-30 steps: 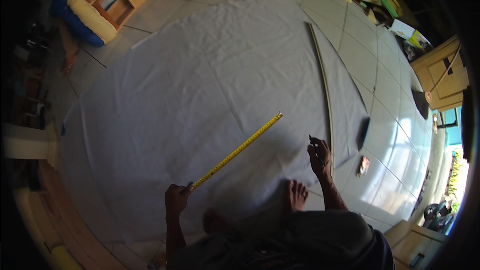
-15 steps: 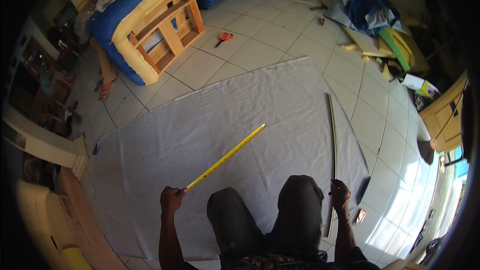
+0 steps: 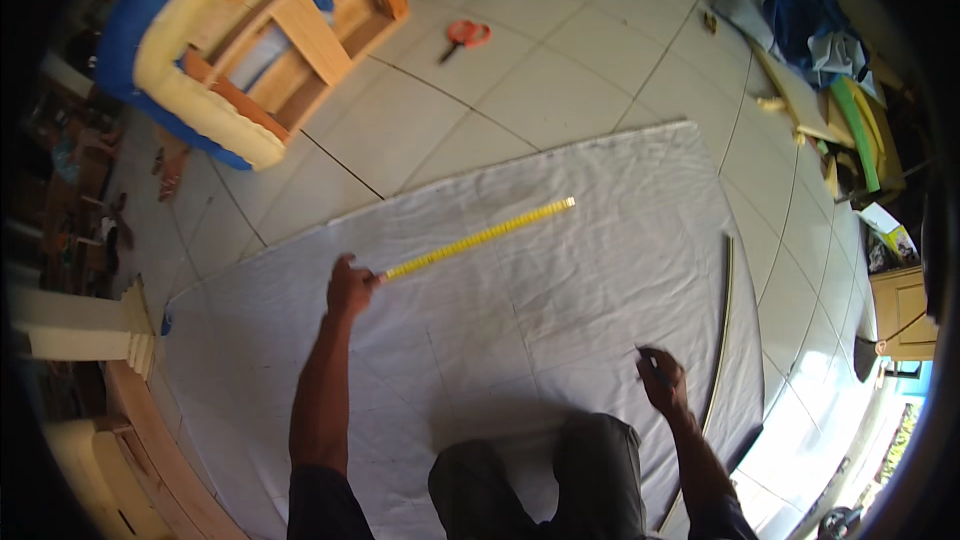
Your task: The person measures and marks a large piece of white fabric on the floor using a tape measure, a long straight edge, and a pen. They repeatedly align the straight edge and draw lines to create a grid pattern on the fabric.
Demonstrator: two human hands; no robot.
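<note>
A broad sheet of pale grey fabric (image 3: 480, 330) lies spread over the floor in front of me. My left hand (image 3: 350, 290) is closed on a yellow tape measure (image 3: 480, 238). Its blade runs out to the right over the sheet and ends in a metal tip. Further right, my right hand (image 3: 662, 378) hovers over the fabric near my knee, fingers curled. A thin tip shows at its fingers, too small to name. To the right of that hand, a long narrow straight strip (image 3: 724, 320) rests along the sheet's right side.
Orange-handled scissors (image 3: 467, 34) lie on the tiled floor (image 3: 560, 70) beyond the sheet. At the far left stands a wooden seat frame (image 3: 310, 40) with yellow foam and blue covering. Foam and fabric scraps (image 3: 810, 40) are heaped at the far right. A person's foot (image 3: 170, 175) shows at left.
My left hand has moved forward with the tape measure, whose blade now lies at a flatter angle. My right hand has left the long strip and moved inward over the fabric. The view has shifted.
</note>
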